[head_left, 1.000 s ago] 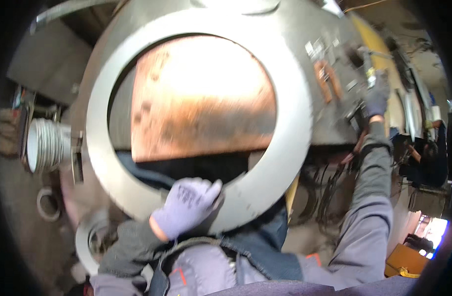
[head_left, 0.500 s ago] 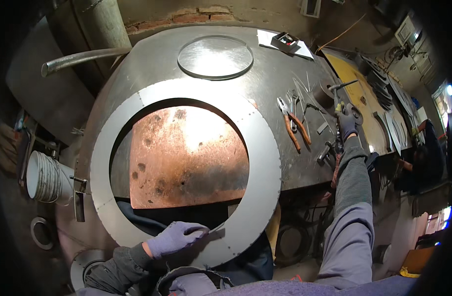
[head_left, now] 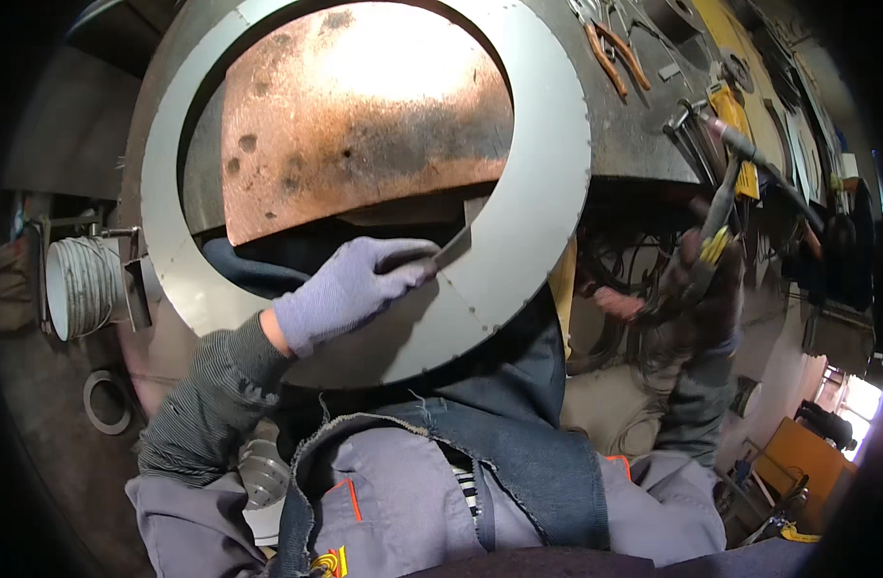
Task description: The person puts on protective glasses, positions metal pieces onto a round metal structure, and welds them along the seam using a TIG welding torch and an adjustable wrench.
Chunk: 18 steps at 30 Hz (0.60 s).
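A wide pale grey flat metal ring (head_left: pixel 547 125) lies over a copper plate (head_left: pixel 364 125), with its near part close to my body. My left hand (head_left: pixel 350 289), in a lavender glove, rests on the ring's near side. Its fingers pinch a thin flat metal strip (head_left: pixel 454 246) at the inner edge, beside a fine line across the ring. Off to the right, past the table edge, my right hand (head_left: pixel 716 255) is smeared by motion but wrapped round the handle of a welding torch (head_left: pixel 740 144). The torch head is raised, its pinkish nozzle towards the table.
Orange-handled pliers (head_left: pixel 619 58) lie on the grey metal table (head_left: pixel 634 125) at the far right. A yellow tool (head_left: pixel 733 111) is near the torch. Hoses hang below the table edge. A white bucket wound with cord (head_left: pixel 80 284) stands left; a metal ring (head_left: pixel 107 400) lies below it.
My view has tipped down towards my body. My right hand has come back from the tabletop, bringing the torch up and nearer. The left hand stays on the ring with the strip.
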{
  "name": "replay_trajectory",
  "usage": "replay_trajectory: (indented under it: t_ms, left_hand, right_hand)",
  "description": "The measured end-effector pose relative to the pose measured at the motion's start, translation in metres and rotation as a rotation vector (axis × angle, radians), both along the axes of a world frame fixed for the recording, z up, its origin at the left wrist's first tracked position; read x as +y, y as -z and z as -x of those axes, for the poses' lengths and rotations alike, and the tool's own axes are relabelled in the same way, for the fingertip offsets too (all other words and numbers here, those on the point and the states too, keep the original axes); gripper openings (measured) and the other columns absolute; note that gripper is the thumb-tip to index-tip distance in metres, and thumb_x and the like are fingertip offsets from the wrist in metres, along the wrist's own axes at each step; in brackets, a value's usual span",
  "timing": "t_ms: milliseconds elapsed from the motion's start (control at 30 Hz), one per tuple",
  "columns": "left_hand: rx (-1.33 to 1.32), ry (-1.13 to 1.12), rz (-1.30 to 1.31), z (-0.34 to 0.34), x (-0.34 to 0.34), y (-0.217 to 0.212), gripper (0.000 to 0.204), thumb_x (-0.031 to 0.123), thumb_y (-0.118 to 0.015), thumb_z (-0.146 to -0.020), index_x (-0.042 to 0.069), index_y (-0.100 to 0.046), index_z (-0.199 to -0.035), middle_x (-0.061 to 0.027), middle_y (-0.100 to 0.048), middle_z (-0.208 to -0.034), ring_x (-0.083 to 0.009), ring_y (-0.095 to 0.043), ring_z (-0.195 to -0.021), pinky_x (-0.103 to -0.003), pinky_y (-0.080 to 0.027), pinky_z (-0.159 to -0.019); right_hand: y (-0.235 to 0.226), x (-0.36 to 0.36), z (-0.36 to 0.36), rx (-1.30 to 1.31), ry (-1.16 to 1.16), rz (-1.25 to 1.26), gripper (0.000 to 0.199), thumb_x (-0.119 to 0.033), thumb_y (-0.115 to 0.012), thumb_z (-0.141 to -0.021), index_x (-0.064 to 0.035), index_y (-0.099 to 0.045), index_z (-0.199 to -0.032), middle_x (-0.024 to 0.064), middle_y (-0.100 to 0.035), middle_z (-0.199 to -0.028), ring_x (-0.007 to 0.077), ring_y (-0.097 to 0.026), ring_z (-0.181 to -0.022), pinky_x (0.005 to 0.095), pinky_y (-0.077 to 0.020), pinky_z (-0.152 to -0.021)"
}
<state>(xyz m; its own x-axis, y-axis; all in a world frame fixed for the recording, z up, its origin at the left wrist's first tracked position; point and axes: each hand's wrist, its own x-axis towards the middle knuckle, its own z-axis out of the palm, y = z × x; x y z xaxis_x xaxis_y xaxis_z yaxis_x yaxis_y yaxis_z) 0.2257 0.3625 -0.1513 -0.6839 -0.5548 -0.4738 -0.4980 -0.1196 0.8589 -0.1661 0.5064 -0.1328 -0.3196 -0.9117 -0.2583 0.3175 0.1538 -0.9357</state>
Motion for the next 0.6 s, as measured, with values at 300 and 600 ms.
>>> replay_trajectory:
  t_ms: [300,600]
  left_hand:
    - [-0.046,0.135,0.189,0.004,0.000,0.000,0.038,0.026,-0.057,-0.101,-0.006,-0.062,-0.122,-0.0134,-0.073,-0.104,-0.0119,-0.062,-0.094,-0.030,-0.050,-0.087]
    - [0.135,-0.137,0.100,0.001,0.020,0.016,0.033,0.025,-0.053,-0.103,-0.002,-0.067,-0.116,-0.0088,-0.068,-0.084,-0.0134,-0.056,-0.074,-0.030,-0.049,-0.071]
  right_hand:
    - [0.024,0.056,-0.102,-0.370,-0.108,0.016,0.088,-0.075,-0.035,-0.095,-0.0010,-0.042,-0.143,0.0060,-0.048,-0.069,0.0188,-0.047,-0.053,0.0323,-0.0396,-0.048]
    - [0.019,0.023,-0.118,-0.196,-0.245,-0.025,0.083,-0.068,-0.040,-0.098,0.0069,-0.046,-0.133,0.0087,-0.060,-0.084,0.0151,-0.062,-0.069,0.0252,-0.0523,-0.060]
